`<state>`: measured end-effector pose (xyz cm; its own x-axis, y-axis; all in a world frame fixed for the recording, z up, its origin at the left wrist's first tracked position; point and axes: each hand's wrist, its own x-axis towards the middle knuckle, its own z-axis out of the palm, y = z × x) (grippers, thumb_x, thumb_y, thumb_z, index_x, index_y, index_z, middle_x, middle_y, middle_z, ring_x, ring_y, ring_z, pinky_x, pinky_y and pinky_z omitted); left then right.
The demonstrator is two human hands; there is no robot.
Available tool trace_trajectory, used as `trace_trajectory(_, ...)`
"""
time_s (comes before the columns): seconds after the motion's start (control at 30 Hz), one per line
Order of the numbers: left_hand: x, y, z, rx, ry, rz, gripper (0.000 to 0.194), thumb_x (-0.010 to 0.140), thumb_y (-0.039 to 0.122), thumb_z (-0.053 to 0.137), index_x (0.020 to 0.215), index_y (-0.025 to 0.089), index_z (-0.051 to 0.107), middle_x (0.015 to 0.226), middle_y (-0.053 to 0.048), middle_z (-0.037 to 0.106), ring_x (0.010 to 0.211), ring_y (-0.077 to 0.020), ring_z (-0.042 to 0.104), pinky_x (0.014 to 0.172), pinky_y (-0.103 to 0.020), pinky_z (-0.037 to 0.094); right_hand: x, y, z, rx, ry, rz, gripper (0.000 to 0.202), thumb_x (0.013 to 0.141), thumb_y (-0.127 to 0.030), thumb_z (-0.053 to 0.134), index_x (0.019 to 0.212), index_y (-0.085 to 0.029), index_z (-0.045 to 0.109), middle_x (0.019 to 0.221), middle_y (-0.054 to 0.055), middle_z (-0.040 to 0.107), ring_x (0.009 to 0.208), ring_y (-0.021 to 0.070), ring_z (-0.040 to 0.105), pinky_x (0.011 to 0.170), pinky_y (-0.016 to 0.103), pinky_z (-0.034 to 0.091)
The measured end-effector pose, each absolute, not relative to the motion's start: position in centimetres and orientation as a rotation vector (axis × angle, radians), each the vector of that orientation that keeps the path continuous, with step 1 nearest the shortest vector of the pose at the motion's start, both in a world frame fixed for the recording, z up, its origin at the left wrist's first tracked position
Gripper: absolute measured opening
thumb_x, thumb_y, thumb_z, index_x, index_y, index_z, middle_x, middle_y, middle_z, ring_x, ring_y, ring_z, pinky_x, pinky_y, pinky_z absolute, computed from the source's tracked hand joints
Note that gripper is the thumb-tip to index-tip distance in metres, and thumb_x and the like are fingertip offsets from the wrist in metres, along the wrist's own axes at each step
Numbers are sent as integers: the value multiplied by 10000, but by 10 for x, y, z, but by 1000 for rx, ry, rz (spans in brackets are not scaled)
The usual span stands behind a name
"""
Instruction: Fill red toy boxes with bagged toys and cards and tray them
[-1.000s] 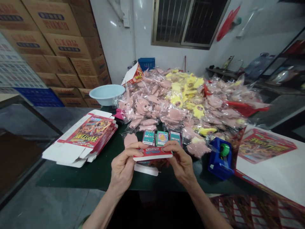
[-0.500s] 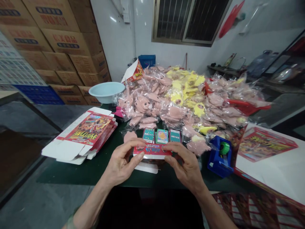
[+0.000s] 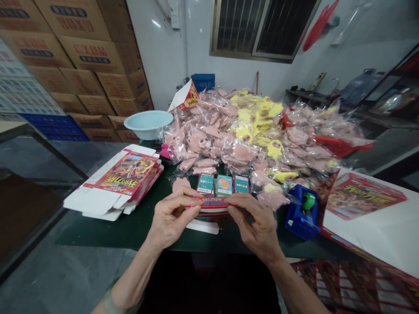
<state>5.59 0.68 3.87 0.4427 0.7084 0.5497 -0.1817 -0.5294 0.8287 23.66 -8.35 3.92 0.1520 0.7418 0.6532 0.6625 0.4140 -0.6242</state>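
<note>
Red flap (image 3: 213, 203) just nearside of card stacks (image 3: 224, 186); left hand (image 3: 173, 218) and right hand (image 3: 257, 223) pinch its ends. Step, judged: folding it; next move calls for even thumb pressure.

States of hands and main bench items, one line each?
Left hand: pinching red carton
Right hand: likewise
red carton: held at both ends
Card stacks: three, side by side
Flat cartons: stacked
Toys: bagged, heaped
Tape dispenser: upright, green roll fitted
Basin: upright

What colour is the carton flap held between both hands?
The carton flap is mainly red, with some blue print; the head view shows it.
</note>
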Motion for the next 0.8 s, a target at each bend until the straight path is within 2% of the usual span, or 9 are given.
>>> trace_trajectory(0.13,54,9,29,1942,399,1260,195,811,169,562,946,186,701,1000,-124,659,921,-232,628,744,-349,521,237,-79,24,-1232,-1518,-65,246,840,-76,530,1013,-229,614,964,66,642,856,162,640,722,289,539)
trace_trajectory(0.2,57,10,19,1979,364,1329,268,781,139,596,1031,203,671,1068,-123,636,962,-241,614,768,-363,517,237,-76,16,-1187,-1541,-123,290,845,-81,522,1078,-235,595,1013,83,631,913,179,630,765,323,541)
trace_trajectory(0.3,63,11,7,2012,394,1492,378,701,58,676,1037,230,650,1041,-87,631,931,-212,615,745,-323,520,234,-70,4,-1153,-1546,-194,350,843,-110,545,1160,-257,552,1093,97,597,985,201,608,802,359,540)
trace_trajectory(0.4,68,12,0,2061,475,1537,392,681,64,704,1028,230,630,993,-59,637,893,-186,619,727,-288,518,228,-67,-2,-1175,-1540,-190,402,852,-103,528,1209,-287,505,1133,85,572,1026,200,587,825,367,531)
trace_trajectory(0.53,70,8,-5,2031,754,1584,453,701,167,714,1125,219,560,923,-22,667,759,-143,641,657,-227,510,238,-88,-6,-1401,-1444,-125,489,857,-162,533,1317,-247,391,1182,116,530,989,203,574,711,318,533)
trace_trajectory(0.63,70,6,-8,2071,914,1595,467,692,234,726,1129,222,563,936,-18,677,739,-149,644,643,-230,495,267,-123,-12,-1685,-1082,-366,409,848,-237,560,1242,-209,454,1042,109,548,848,202,563,645,322,498)
trace_trajectory(0.7,69,7,-9,2096,981,1584,450,698,261,721,1122,232,575,950,-21,675,739,-155,639,657,-243,487,288,-147,-21,-1881,-852,-590,466,808,-342,615,1216,-166,474,1037,137,540,908,257,543,742,412,478)
trace_trajectory(0.8,70,11,-11,2096,951,1593,441,708,261,714,1127,238,580,944,-21,672,728,-151,630,665,-245,487,312,-163,-41,-2131,-625,-752,785,702,-541,662,1277,-68,415,1159,251,501,1101,400,458,869,572,381)
